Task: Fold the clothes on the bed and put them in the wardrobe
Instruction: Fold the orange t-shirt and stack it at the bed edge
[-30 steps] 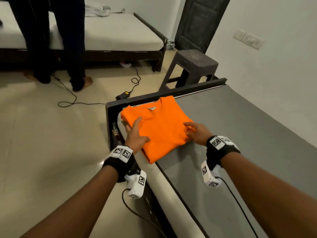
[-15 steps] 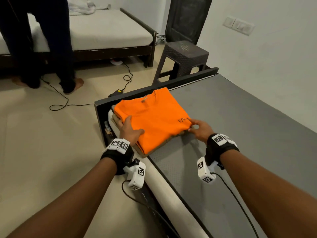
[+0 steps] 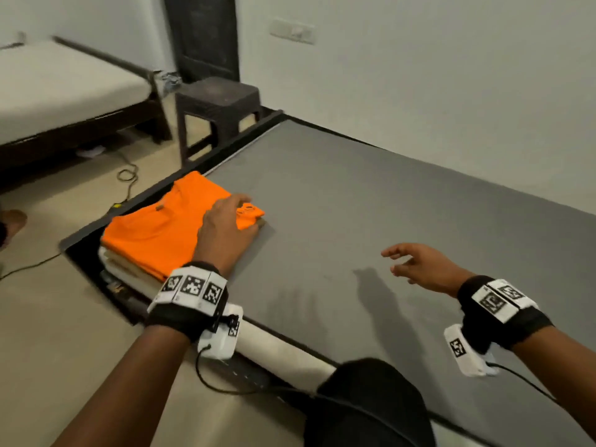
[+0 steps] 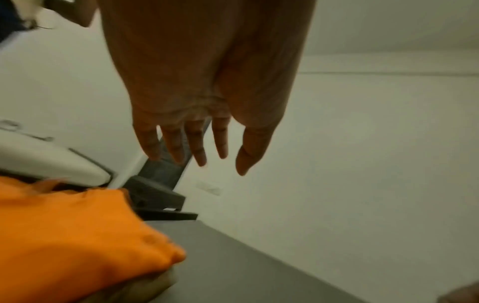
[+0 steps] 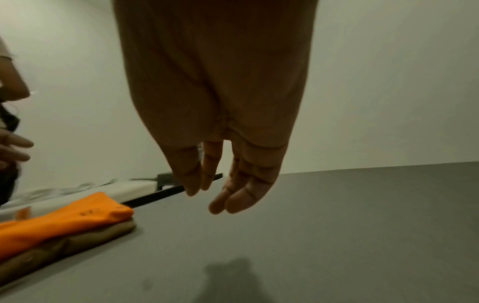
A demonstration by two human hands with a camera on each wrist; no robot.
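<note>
Both hands spread, above orange shirt, bed

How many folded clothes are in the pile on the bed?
2 can be told for sure: the orange shirt on top and a beige garment directly under it, at the corner of the bed. Pale layers lower at the pile's edge may be more; unclear.

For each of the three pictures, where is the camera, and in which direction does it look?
Head: looks down at the bed; both forearms, left hand, right hand show.
Left wrist: looks along the open left hand above the orange shirt.
Right wrist: looks along the right hand over the bed.
All three show the orange shirt.
</note>
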